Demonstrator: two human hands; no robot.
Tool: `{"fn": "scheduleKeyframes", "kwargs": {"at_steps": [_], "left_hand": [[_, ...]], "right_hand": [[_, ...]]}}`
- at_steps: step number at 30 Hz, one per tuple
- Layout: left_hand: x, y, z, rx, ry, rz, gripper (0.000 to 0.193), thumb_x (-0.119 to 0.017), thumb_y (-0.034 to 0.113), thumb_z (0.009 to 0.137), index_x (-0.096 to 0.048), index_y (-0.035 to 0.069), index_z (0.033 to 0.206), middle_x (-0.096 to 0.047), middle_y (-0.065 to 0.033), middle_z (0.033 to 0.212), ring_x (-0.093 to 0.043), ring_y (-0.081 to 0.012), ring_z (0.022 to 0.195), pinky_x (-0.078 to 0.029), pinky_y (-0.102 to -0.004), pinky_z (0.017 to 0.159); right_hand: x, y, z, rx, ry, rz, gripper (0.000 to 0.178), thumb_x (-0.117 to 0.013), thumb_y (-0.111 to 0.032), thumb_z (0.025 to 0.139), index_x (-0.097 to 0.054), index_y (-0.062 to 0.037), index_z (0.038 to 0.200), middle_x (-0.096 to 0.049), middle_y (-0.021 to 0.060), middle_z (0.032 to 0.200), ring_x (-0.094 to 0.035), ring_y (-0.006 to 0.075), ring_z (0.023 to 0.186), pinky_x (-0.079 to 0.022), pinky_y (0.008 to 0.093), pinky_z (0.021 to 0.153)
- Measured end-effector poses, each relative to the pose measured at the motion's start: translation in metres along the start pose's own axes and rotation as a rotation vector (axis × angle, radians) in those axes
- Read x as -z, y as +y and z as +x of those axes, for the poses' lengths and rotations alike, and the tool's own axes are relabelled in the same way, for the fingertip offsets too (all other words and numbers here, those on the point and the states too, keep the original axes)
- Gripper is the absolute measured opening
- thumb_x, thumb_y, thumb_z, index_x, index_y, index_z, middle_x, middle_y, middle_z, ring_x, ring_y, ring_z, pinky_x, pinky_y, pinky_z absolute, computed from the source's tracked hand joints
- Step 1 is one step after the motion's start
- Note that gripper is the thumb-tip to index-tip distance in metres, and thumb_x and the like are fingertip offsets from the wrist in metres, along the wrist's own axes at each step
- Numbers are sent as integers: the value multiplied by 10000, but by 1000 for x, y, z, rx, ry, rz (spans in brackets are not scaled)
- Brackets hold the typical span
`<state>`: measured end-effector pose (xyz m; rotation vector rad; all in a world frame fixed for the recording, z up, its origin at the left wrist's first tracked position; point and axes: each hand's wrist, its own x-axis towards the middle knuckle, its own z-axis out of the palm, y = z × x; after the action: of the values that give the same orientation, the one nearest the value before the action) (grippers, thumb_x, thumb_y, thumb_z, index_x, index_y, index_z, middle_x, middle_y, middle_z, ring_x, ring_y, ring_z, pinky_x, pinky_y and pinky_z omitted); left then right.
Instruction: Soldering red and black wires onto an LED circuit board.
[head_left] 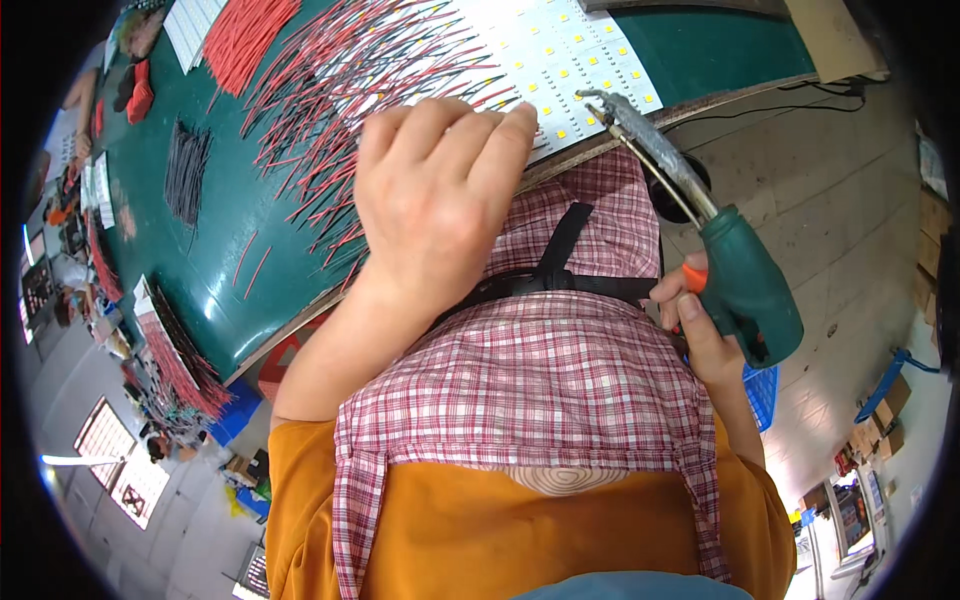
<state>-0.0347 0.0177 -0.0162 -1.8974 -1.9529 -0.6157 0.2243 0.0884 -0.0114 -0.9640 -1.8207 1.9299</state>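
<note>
My right hand [708, 338] grips a soldering gun [750, 285] with a green body and an orange trigger. Its metal tip points up and left, close to the edge of a white circuit board panel [590, 50] dotted with small yellow squares. My left hand [435, 190] hangs over the panel's near edge with its fingers curled in; whatever they pinch is hidden beneath them. Many red and black wires [310, 120] fan across the panel and spill over the table around this hand.
The green tabletop [225, 310] carries a bundle of red wires [245, 40] and one of black wires [187, 170]. Another wired panel [180, 350] lies at its left edge. A cable [800, 107] hangs off the right side. A blue basket [761, 395] stands beyond my right arm.
</note>
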Motion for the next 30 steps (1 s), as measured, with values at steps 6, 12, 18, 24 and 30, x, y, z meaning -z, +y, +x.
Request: {"fn": "scheduleKeyframes", "kwargs": {"at_steps": [6, 12, 18, 24, 30], "left_hand": [[-4, 13, -2, 20, 18, -50, 176, -633, 119, 673, -644, 77, 843, -604, 0, 766, -581, -173, 753, -437, -314, 672], [-6, 16, -7, 22, -54, -59, 189, -641, 111, 659, -651, 68, 844, -588, -10, 762, -570, -174, 725, -439, -304, 640], [-11, 15, -8, 27, -11, -105, 206, -652, 101, 645, -654, 63, 847, -578, -11, 759, -564, -168, 710, -444, -285, 599], [-6, 20, -6, 69, -71, -67, 224, -654, 96, 633, -651, 68, 854, -564, -2, 760, -563, -160, 720, -451, -258, 533], [-4, 20, -5, 77, -107, -51, 235, -640, 97, 631, -647, 71, 864, -555, 0, 766, -564, -155, 723, -455, -250, 513]], "right_hand": [[11, 3, -10, -24, -88, -58, 234, -554, -1, 852, -541, 0, 1086, -616, 62, 873, -538, 98, 692, -461, 248, 636], [8, 11, -15, -20, -55, -111, 202, -573, -19, 848, -563, 5, 1048, -642, 84, 912, -618, 142, 815, -504, 257, 703], [13, 10, -13, 54, -56, -327, 231, -653, 17, 778, -606, -6, 1003, -660, 75, 869, -654, 135, 796, -532, 240, 699], [12, 6, -10, 155, -82, -483, 248, -682, 43, 721, -627, -14, 956, -665, 60, 853, -660, 141, 751, -531, 223, 659], [16, 0, -10, -10, -205, -786, 209, -680, 27, 728, -629, -14, 926, -662, 65, 852, -657, 156, 714, -527, 226, 652]]}}
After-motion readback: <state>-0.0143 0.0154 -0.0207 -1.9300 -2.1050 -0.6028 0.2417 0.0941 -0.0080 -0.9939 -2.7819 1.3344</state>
